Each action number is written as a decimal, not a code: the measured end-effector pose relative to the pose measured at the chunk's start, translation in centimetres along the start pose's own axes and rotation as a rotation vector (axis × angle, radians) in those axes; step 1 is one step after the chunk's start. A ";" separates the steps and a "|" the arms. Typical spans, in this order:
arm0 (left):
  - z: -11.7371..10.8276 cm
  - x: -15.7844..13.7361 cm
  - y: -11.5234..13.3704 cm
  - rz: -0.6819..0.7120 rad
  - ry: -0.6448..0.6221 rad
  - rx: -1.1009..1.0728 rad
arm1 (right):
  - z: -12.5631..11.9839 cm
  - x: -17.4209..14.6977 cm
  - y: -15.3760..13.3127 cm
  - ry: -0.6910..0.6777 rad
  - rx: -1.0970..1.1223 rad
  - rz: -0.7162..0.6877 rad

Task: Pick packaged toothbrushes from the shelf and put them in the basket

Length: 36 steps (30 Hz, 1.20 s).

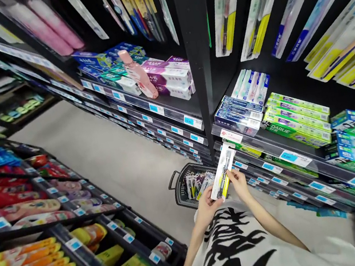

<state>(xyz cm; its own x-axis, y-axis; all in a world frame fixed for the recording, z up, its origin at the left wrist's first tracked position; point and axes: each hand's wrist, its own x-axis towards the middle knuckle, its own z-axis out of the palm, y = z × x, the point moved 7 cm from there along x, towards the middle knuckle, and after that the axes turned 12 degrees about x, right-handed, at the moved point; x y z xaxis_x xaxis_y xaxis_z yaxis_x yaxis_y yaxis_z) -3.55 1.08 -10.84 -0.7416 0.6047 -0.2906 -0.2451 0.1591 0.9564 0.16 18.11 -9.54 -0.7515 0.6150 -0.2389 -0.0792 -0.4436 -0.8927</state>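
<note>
Toothbrush pack (pixel 223 172), a flat blister card with yellow and black handles showing, is held up in front of the body by both hands, low before the shelf rack (pixel 201 80). The lower end of the pack is gripped by the left hand (pixel 206 207), its fingers closed around the bottom edge. The right side of the pack is pinched near its middle by the right hand (pixel 240 181), thumb and fingertips pressed onto the card. Just behind the pack, on the grey floor (pixel 110 157), a black shopping basket (pixel 181 186) is seen, with more packaged items lying inside it. Toothpaste boxes (pixel 296 118) are stacked on the shelf to the right, above blue price tags, and further toothbrush packs (pixel 225 8) are hung above them. A pink bottle (pixel 137 74) is stood tilted on the shelf to the left.
</note>
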 end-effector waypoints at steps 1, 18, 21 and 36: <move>-0.5 0.1 0.0 -0.004 0.011 0.011 | 0.1 0.1 0.0 0.009 0.014 0.002; -7.9 0.0 -0.8 -0.076 0.073 0.071 | 4.6 0.8 1.6 0.131 0.140 -0.007; -8.6 0.1 -0.9 -0.070 0.076 0.071 | 5.0 0.9 2.0 0.111 0.180 0.005; -12.9 -3.6 9.6 0.919 0.400 0.663 | 8.7 -1.3 2.6 -0.142 0.408 0.130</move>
<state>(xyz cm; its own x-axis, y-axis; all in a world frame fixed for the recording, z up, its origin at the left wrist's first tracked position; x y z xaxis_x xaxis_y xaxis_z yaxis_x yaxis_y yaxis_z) -11.29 -9.67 -0.95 -0.6406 0.4364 0.6318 0.7592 0.2366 0.6064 -4.78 10.49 -8.27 -0.8524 0.4544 -0.2588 -0.2087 -0.7494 -0.6284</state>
